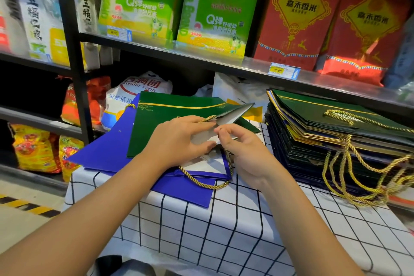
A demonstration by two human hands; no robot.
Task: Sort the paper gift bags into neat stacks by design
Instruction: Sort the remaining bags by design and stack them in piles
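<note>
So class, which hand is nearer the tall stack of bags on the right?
Right. The right hand lies beside the tall stack; the left hand rests farther away, on the green bag.

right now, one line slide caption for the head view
Both hands work the flat dark green paper gift bag atop blue ones.

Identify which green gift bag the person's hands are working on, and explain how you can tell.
The green bag lying alone on the blue bags at the centre: both the left hand and right hand touch it. The other green bag tops the tall stack untouched.
</note>
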